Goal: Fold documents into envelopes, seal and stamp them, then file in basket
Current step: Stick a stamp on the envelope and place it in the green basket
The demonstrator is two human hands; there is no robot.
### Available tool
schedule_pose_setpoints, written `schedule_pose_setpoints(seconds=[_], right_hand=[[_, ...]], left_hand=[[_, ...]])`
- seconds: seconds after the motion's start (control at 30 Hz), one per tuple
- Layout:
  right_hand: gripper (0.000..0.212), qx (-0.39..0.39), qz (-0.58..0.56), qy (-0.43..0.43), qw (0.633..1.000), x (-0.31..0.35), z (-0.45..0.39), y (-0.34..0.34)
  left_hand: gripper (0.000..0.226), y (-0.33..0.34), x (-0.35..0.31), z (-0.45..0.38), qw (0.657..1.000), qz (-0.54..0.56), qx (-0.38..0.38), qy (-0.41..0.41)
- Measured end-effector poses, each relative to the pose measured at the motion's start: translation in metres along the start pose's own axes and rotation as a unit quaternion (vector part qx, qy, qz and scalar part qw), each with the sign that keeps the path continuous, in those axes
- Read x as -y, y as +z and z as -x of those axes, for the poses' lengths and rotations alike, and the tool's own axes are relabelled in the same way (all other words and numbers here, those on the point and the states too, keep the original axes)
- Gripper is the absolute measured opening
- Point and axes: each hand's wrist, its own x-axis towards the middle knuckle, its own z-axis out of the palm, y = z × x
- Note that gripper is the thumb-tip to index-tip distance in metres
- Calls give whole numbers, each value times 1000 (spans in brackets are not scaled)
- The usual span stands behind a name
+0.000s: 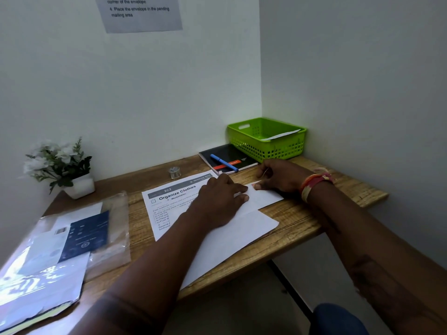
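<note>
— Documents (183, 201) lie unfolded at centre; left hand (217, 199) presses flat on the envelope (266, 195).
— Right hand (278, 176)?
— Pinching its red stamp corner (254, 185). Filing remains; the far-right basket (267, 139) already holds one envelope.

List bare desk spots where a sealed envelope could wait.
Bare wood lies between the small glass jar and white potted plant, and right of the right hand, below the green plastic basket. Centre is crowded by printed sheets; left by a plastic sleeve.

Lime-green lattice basket (266, 141); blue pen (223, 162); black-and-red notebook (229, 158); wood-grain brown desk (314, 213).
</note>
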Motion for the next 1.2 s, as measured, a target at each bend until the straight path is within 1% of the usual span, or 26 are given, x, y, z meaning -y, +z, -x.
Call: schedule_pose_setpoints(seconds=[0.23, 0.4, 0.47, 0.57, 0.63, 0.77, 0.97, 1.07, 1.13, 1.2], right_hand=[[33, 52, -3, 3, 999, 2, -2, -8], [34, 80, -37, 14, 996, 3, -4, -11], [31, 73, -30, 27, 997, 5, -8, -9], [20, 38, 16, 39, 998, 7, -13, -6], [17, 22, 37, 45, 998, 10, -14, -4], [25, -7, 76, 54, 996, 17, -14, 2], [32, -21, 104, 50, 993, 24, -5, 9], [30, 6, 56, 36, 998, 18, 3, 2], [35, 29, 24, 29, 999, 12, 8, -4], [38, 34, 13, 29, 999, 10, 11, -7]], left_hand=[[43, -3, 0, -6, 999, -33, 25, 14], [51, -3, -7, -20, 996, -76, 51, 18], [52, -1, -7, -23, 995, -85, 52, 20], [53, 0, -4, -23, 994, -92, 39, 31], [53, 0, -4, -21, 994, -97, 30, 37], [52, 2, -7, -18, 994, -99, 21, 39], [52, 1, -8, -17, 994, -107, 22, 23], [52, 1, -9, -17, 994, -107, 30, 14], [52, 1, -10, -16, 994, -106, 30, 12], [53, 0, -11, -14, 993, -113, 25, 13]])
